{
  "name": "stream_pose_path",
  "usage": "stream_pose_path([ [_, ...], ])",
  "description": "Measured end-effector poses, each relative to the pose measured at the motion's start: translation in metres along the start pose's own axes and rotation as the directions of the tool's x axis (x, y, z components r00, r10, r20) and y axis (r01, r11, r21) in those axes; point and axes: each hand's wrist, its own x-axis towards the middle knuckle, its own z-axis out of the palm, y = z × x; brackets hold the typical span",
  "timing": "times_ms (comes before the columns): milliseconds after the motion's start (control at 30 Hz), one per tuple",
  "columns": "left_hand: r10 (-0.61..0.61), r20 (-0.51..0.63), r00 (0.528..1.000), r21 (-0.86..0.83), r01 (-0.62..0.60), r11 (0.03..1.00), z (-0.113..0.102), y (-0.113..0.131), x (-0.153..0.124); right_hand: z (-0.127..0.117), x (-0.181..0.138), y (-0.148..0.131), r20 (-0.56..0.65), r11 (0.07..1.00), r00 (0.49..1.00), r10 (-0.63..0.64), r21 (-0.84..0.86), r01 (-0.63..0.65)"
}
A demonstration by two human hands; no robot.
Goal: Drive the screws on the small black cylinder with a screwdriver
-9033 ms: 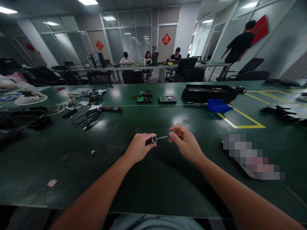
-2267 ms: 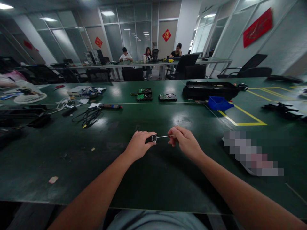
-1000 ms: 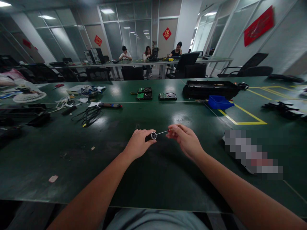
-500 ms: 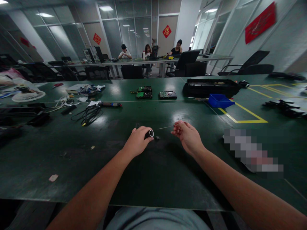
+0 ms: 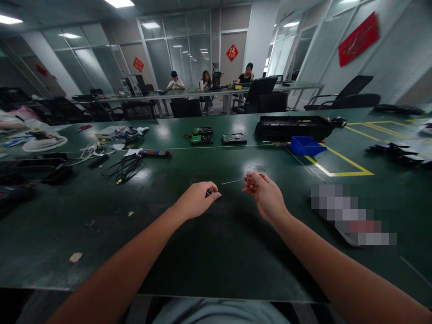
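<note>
My left hand [image 5: 197, 199] is closed round a small black cylinder [image 5: 209, 193], whose pale-rimmed end peeps out between thumb and fingers. My right hand [image 5: 265, 193] pinches a thin, straight metal rod [image 5: 232, 182] pointing left towards the left hand, a short gap away. What the rod belongs to is hidden in the fingers. Both hands are low over the dark green table [image 5: 216, 252]. The small dark bit that lay by my left thumb cannot be made out now; the fingertips cover that spot.
Circuit boards [image 5: 201, 136] and a metal-cased drive [image 5: 234, 138] lie ahead. A long black housing [image 5: 293, 128] and a blue scoop-like tray [image 5: 306, 146] are at right. A pen-like tool [image 5: 155, 153] with a coiled black cable [image 5: 126, 166] lies left. People sit at a far table.
My left hand has turned and shifted slightly right, its fingertips reaching where the small dark bit lay. The cylinder's open end is less visible. My right hand barely moved; the view tilted up slightly.
</note>
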Motion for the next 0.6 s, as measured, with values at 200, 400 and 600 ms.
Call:
stream_pose_path([
  [200, -0.023, 0.128, 0.991, 0.316, -0.018, 0.949, 0.019, -0.002, 0.019, 0.0, -0.001, -0.002, -0.006, 1.0, 1.0, -0.002, -0.006, 0.002],
  [400, -0.008, 0.101, 0.995, 0.334, -0.027, 0.942, 0.028, -0.004, 0.03, 0.001, -0.002, -0.005, -0.017, 1.0, 1.0, 0.01, 0.002, -0.01],
  [600, -0.122, 0.13, 0.984, -0.022, 0.126, 0.992, -0.003, -0.024, 0.029, 0.0, -0.002, -0.007, -0.002, 1.0, 1.0, 0.028, -0.001, -0.028],
])
